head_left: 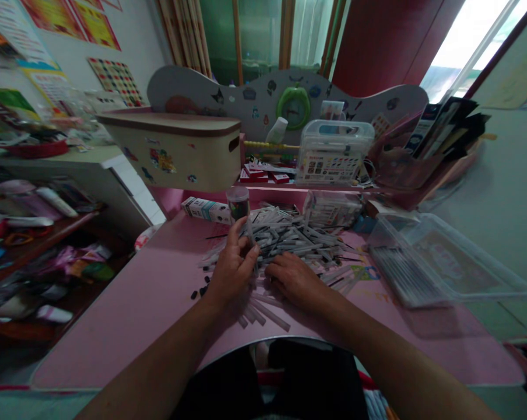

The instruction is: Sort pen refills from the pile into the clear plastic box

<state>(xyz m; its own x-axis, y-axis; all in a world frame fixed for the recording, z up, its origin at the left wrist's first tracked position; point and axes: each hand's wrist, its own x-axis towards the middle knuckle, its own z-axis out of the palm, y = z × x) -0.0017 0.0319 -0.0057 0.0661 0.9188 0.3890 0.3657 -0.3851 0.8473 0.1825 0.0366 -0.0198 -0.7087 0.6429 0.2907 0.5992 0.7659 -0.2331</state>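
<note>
A big heap of grey-white pen barrels [290,236] lies on the pink desk [127,315]. My left hand [234,265] is closed on one pen barrel, held upright between thumb and fingers at the heap's left edge. My right hand [295,279] rests palm down on the heap just beside it, fingers curled in among the barrels; what they hold is hidden. Several barrels [263,312] lie loose in front of both hands, and small black caps [199,290] are scattered to the left.
A clear open case [425,262] with pens in rows lies at the right. A small round jar [238,204] and a flat carton [204,209] stand behind the heap. A beige storage box [176,149], a clear plastic box [333,151] and a book rack [434,146] line the back. Cluttered shelves [36,233] stand at left.
</note>
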